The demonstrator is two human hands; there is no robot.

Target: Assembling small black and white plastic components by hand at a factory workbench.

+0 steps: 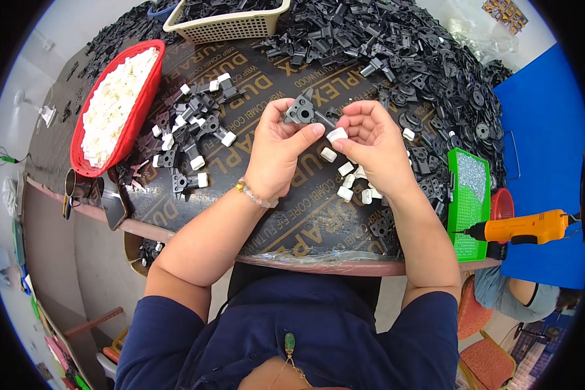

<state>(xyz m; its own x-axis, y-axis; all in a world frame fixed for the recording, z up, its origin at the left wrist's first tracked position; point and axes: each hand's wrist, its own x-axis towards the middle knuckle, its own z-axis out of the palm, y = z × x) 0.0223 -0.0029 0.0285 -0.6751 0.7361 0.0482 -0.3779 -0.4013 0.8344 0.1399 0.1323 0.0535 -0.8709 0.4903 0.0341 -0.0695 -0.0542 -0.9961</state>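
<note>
Above the middle of the table, my left hand (276,140) grips a black plastic bracket (301,112) with round holes and a rod-like arm reaching to the right. My right hand (374,146) pinches a white cap (337,134) between thumb and finger at the end of that arm; whether it is fully seated I cannot tell. Just below my right hand lie several loose white caps (346,194). To the left of my left hand is a pile of black brackets fitted with white caps (197,130).
A red basket (78,146) of white pieces stands at left, a beige basket (224,31) of black parts at the back. Black parts (435,58) heap up along the far and right side. At right are a green tray (458,250) of small screws and an orange electric screwdriver (526,227).
</note>
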